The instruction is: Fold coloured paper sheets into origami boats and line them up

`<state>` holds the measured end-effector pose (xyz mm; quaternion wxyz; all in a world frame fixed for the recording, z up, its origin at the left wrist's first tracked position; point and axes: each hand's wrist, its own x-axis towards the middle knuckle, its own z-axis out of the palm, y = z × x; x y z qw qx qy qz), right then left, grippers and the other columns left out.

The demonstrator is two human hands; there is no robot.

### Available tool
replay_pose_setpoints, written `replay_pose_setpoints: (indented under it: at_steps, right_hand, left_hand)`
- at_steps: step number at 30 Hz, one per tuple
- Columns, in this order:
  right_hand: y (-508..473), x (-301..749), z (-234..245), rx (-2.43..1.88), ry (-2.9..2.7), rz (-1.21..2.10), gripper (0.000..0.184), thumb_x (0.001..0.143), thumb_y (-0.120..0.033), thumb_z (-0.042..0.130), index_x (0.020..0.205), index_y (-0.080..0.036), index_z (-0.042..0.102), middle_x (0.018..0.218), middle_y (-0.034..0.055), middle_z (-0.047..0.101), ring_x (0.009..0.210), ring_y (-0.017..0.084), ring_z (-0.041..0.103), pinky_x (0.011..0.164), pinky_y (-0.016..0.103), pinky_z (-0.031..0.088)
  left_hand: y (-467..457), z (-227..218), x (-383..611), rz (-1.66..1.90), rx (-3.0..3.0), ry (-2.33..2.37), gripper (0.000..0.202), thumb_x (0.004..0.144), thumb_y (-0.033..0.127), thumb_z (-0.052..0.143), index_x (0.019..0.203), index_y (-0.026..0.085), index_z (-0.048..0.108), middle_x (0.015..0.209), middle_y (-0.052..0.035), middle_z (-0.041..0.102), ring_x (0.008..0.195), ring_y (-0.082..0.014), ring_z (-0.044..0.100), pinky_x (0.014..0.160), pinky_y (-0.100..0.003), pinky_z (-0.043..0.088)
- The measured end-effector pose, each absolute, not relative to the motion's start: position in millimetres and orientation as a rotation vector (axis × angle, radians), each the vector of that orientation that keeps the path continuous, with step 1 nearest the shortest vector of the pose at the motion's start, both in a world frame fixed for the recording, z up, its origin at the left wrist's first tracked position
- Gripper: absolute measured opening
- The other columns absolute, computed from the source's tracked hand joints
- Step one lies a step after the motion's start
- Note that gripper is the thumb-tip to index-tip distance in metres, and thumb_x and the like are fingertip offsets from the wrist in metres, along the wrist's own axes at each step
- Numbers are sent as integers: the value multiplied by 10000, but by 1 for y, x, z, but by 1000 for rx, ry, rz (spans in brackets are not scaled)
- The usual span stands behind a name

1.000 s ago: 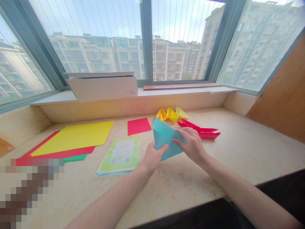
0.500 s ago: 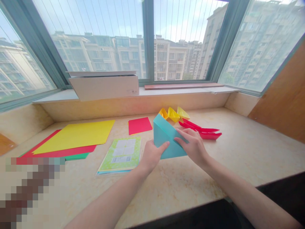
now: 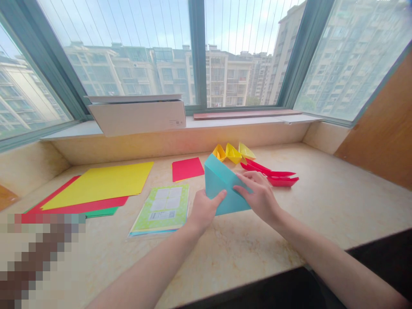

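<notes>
In the head view, the person's left hand (image 3: 203, 209) holds a folded light-blue paper (image 3: 220, 182) by its lower left side, the thumb pressed flat on the near face and the other fingers mostly hidden behind it. The right hand (image 3: 261, 194) pinches the same paper at its right side, thumb and forefinger close together near the sloping upper edge. The paper is tilted up between the two hands, in the middle of the view over the stone-patterned counter (image 3: 347, 184); whether its lower edge touches the surface cannot be told. A crease runs slantwise below its upper edge.

Just beyond the paper stand three small folded shapes in a row: an orange-yellow one (image 3: 220, 152), a bright yellow one (image 3: 233, 153) and a pale yellow one (image 3: 246, 151). Red folded shapes (image 3: 283, 181) lie close together beyond the right hand. To the left of the blue paper lies a red square (image 3: 187, 169), with a thin yellow edge showing under it. A green-patterned packet (image 3: 164, 205) lies near the left forearm. Farther left, a large yellow sheet (image 3: 103, 182) overlaps a red sheet (image 3: 111, 204), and a green corner (image 3: 102, 212) shows beneath. A white box (image 3: 138, 116) and a reddish-brown board (image 3: 244, 114) rest on the ledge by the window
</notes>
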<state>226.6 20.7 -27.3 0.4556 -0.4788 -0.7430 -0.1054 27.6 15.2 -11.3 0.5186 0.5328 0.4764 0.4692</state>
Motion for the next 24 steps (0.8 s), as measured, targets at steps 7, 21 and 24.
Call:
replay_pose_setpoints:
  at_steps: [7, 21, 24]
  right_hand:
    - [15, 224, -23, -1199, -1849, -273, 243, 940, -323, 625, 1164, -249, 684, 1062, 83, 697, 1004, 283, 634, 878, 439, 487]
    - [15, 218, -25, -1117, -1778, 11, 326, 915, -348, 654, 1208, -210, 614, 825, 29, 610, 754, 205, 584, 696, 333, 515]
    - [16, 219, -26, -1157, -1758, 40, 440, 873, -429, 702, 1237, -216, 577, 836, 20, 599, 742, 203, 570, 670, 327, 506]
  left_hand:
    - [19, -15, 27, 1139, 1315, 1191, 297, 741, 382, 800, 898, 132, 764, 901, -118, 786, 828, -294, 742, 727, -373, 594]
    - [20, -14, 23, 1157, 1597, 1222, 231, 769, 384, 735, 774, 154, 762, 748, -37, 746, 718, -228, 681, 620, -270, 491]
    - [17, -12, 25, 1144, 1717, 1271, 262, 785, 391, 706, 685, 150, 723, 659, -17, 687, 652, -199, 632, 574, -255, 436]
